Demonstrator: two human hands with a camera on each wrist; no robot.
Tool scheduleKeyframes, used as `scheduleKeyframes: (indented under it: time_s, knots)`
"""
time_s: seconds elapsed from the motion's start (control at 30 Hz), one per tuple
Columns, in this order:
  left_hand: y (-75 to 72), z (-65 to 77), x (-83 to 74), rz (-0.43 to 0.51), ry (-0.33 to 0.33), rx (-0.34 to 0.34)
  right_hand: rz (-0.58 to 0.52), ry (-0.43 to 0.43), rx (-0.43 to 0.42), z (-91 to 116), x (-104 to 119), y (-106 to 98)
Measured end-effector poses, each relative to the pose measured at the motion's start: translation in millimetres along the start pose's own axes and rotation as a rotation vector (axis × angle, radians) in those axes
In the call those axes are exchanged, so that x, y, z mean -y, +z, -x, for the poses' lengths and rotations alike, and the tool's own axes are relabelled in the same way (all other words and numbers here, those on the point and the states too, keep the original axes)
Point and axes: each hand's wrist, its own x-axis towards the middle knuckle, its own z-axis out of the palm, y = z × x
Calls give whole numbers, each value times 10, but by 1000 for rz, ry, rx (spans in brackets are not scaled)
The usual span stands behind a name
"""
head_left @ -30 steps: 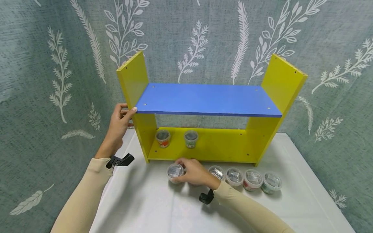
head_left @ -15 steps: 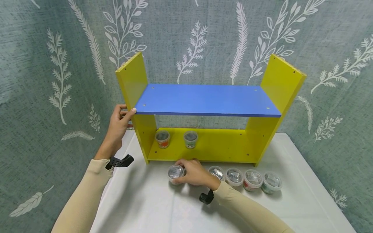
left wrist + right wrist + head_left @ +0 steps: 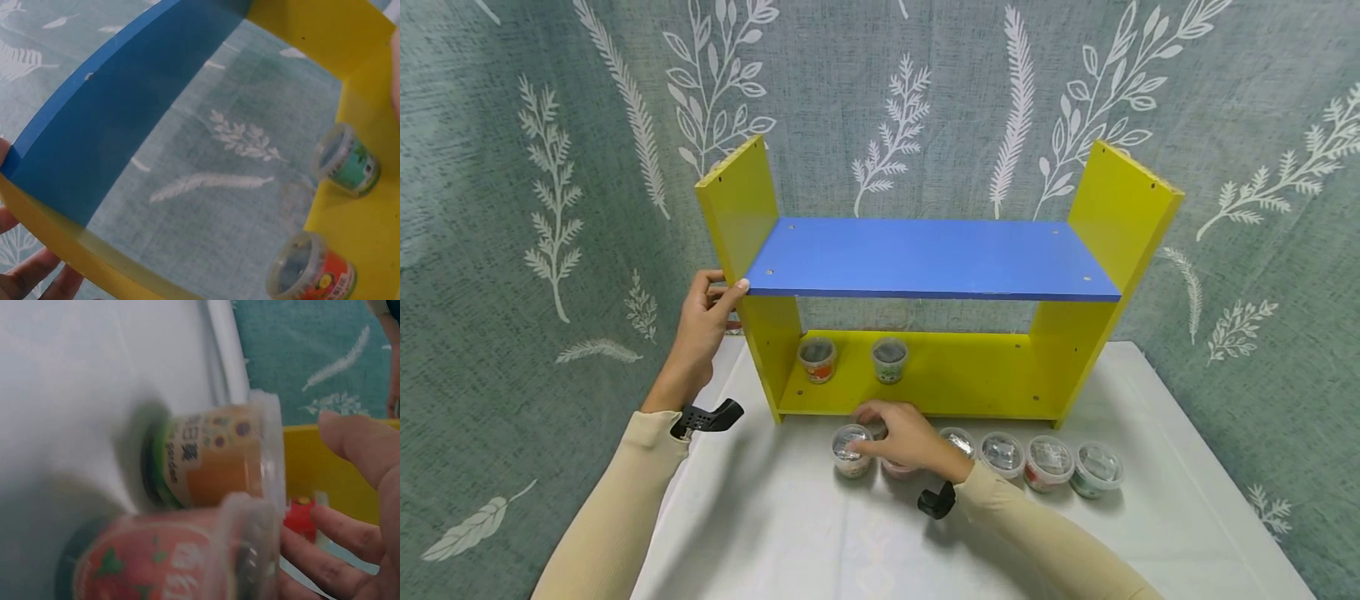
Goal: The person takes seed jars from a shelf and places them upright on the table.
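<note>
My left hand (image 3: 703, 321) grips the left side panel of a yellow shelf unit (image 3: 756, 350), thumb on its front edge by the blue board and fingers behind. In front of the unit, my right hand (image 3: 906, 437) hovers with fingers spread beside a lidded plastic cup (image 3: 852, 462) at the row's left end. The right wrist view shows this cup's orange label (image 3: 219, 459), with thumb and fingers apart around its lid side. A pink-red cup (image 3: 162, 556) stands next to it, partly under the hand in the head view.
On the lower yellow board stand a cup with a red-orange label (image 3: 817, 360) and one with a green label (image 3: 890, 360). Several more lidded cups (image 3: 1049, 462) line the white tablecloth (image 3: 790, 533) to the right. A patterned curtain (image 3: 955, 108) hangs behind.
My right hand has loosened its grip on the leftmost cup, fingers spreading and shifting slightly right. That cup moved slightly right earlier and now stands released. My left hand keeps its hold.
</note>
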Motion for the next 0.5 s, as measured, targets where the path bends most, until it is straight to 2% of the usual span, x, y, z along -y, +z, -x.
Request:
scheduleKeyframes:
  time_s: [0.23, 0.5]
  knots:
    - [-9, 2, 1, 0, 2, 9, -114, -17, -50, -58, -74, -158]
    - [-5, 6, 2, 3, 8, 14, -128, -11, -148, -180, -133, -294]
